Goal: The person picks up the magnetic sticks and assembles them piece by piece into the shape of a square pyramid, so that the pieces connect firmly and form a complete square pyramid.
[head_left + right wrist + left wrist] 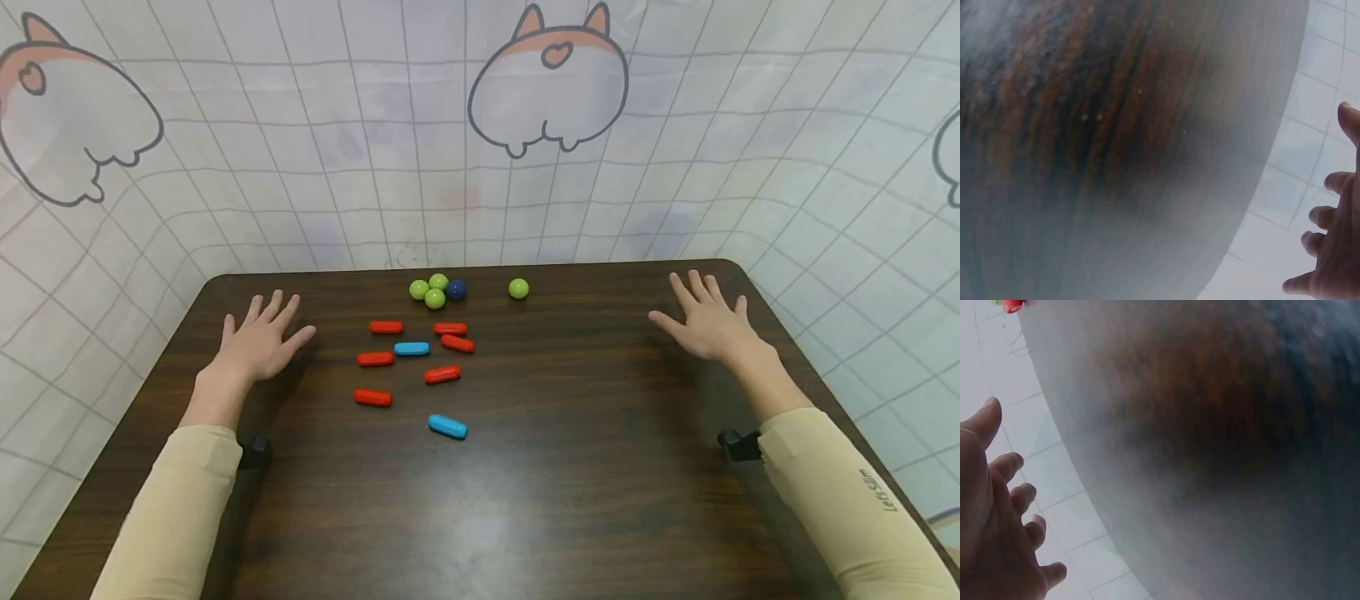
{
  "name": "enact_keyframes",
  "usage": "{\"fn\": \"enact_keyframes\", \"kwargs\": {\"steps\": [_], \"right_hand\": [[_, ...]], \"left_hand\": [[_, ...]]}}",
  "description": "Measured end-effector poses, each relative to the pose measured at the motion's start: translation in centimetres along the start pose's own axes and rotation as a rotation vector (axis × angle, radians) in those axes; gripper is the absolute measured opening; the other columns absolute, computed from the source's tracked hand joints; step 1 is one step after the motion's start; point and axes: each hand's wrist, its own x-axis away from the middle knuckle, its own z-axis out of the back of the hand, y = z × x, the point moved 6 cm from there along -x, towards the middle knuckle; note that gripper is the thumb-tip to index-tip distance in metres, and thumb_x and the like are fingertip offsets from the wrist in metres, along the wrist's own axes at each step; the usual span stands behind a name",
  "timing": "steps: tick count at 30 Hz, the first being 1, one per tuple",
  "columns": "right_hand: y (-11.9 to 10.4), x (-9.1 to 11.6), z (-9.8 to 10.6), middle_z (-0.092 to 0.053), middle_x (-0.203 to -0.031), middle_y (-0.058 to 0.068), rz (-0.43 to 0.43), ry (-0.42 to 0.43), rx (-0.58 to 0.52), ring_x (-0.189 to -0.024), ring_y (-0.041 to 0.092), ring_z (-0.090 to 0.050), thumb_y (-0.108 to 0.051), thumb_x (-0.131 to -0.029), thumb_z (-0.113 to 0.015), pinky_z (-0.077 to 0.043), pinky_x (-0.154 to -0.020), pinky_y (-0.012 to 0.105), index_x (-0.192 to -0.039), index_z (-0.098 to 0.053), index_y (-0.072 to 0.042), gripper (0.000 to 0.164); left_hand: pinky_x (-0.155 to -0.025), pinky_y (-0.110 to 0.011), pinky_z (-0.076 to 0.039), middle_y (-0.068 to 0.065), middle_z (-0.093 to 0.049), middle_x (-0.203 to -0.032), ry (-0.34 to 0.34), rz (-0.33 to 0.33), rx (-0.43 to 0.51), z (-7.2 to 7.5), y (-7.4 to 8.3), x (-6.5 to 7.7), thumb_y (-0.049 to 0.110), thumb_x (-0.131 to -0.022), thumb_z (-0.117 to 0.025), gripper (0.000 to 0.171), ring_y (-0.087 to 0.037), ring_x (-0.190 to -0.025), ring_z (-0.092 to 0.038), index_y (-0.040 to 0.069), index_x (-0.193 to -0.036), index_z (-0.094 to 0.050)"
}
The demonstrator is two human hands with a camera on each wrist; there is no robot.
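Note:
My left hand [257,343] is spread with straight fingers over the left side of the table, holding nothing. To its right lie several short red sticks [372,397] and two blue ones, one blue stick [412,348] among the red and another blue stick [447,427] nearer me. Farther back, several green balls [435,298] cluster with a dark blue ball [456,290], and a lone green ball [518,288] sits to their right. Over the right side, my right hand [708,325] is likewise spread and holds nothing. Both wrist views show the fingers apart.
The dark wooden table [555,467] has rounded far corners. White gridded cloth [405,142] with cartoon animal drawings hangs behind it and along both sides. A black wrist strap [255,452] shows at the left cuff, another black strap [738,445] at the right.

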Motion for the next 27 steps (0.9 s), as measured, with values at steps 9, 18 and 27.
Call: {"fn": "enact_keyframes", "kwargs": {"steps": [9, 18, 27], "right_hand": [[0.0, 0.0, -0.3, 0.017, -0.164, 0.028, 0.002, -0.004, -0.015, -0.149, 0.049, 0.016, -0.068, -0.104, -0.029, 0.011, -0.105, 0.08, -0.163, 0.007, -0.006, 0.093], [-0.4, -0.1, -0.3, 0.016, -0.164, 0.028, 0.028, 0.004, -0.049, -0.149, 0.05, 0.015, -0.067, -0.105, -0.031, 0.007, -0.104, 0.082, -0.164, 0.005, -0.006, 0.092], [-2.3, -0.3, 0.3, 0.006, -0.167, 0.026, 0.159, 0.01, -0.223, -0.152, 0.047, 0.004, -0.05, -0.108, -0.046, -0.008, -0.114, 0.072, -0.165, -0.007, -0.004, 0.083]], "left_hand": [[-0.11, -0.075, 0.011, -0.027, 0.008, -0.166, 0.001, -0.007, 0.019, 0.1, 0.2, -0.1, 0.067, -0.105, -0.024, 0.088, -0.049, -0.15, 0.012, 0.004, -0.164, -0.006], [-0.111, -0.075, 0.007, -0.027, 0.004, -0.167, 0.026, -0.024, 0.022, 0.2, 0.2, -0.5, 0.062, -0.107, -0.029, 0.084, -0.05, -0.151, 0.008, 0.005, -0.164, -0.01], [-0.111, -0.076, 0.004, -0.026, 0.004, -0.167, 0.03, -0.053, 0.107, 0.2, 1.3, -0.3, 0.061, -0.108, -0.031, 0.081, -0.05, -0.151, 0.005, 0.005, -0.164, -0.014]]}}
